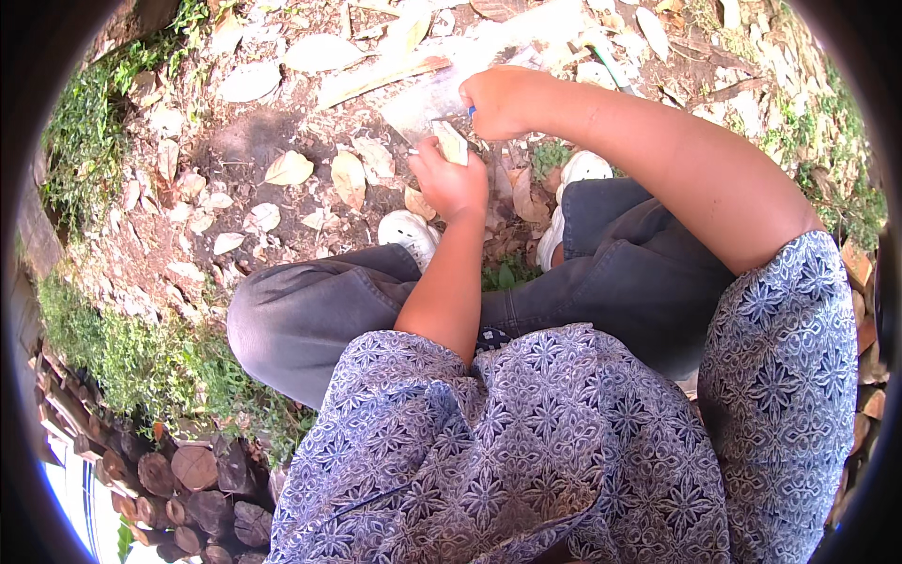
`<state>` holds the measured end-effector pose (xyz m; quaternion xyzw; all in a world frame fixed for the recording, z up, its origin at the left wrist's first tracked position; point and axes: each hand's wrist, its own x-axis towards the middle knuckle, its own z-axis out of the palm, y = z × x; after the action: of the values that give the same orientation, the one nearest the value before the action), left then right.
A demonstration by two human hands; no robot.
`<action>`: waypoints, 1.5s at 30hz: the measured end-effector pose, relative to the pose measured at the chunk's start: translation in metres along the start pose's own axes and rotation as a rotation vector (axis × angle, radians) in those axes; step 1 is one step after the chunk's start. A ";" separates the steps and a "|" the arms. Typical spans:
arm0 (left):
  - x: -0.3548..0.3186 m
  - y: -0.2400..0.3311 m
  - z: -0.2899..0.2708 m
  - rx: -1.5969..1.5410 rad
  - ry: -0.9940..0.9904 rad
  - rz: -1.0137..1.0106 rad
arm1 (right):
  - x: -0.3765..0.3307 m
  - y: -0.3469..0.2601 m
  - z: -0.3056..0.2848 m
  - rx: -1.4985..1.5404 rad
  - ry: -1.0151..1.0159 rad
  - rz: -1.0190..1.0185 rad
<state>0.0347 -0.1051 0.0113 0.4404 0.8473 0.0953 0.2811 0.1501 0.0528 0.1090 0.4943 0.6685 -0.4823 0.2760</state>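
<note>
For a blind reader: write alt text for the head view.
Seated outdoors, a person's left hand grips a pale chunk while the right hand holds a blue-handled tool against it, above leaf-strewn dirt. Stacked logs lie lower left.

One head-worn fisheye view looks steeply down, close over the person's lap, to leaf-strewn ground beyond.

Dry leaves scattered over bare dirt ground; grass patch at ground's left edge. Stacked logs bottom-left corner. White shoes near centre, grey trousers below.
</note>
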 end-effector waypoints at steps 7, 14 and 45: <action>0.003 -0.003 -0.001 -0.022 0.024 0.025 | 0.005 0.017 -0.019 -0.063 -0.068 -0.041; 0.004 -0.003 -0.001 -0.021 0.035 0.017 | 0.000 0.011 -0.020 -0.095 -0.037 -0.058; 0.001 -0.008 -0.004 -0.046 0.057 0.088 | -0.008 0.018 0.019 -0.046 0.218 -0.093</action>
<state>0.0266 -0.1081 0.0108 0.4676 0.8325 0.1395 0.2625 0.1676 0.0332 0.1015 0.5059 0.7275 -0.4227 0.1902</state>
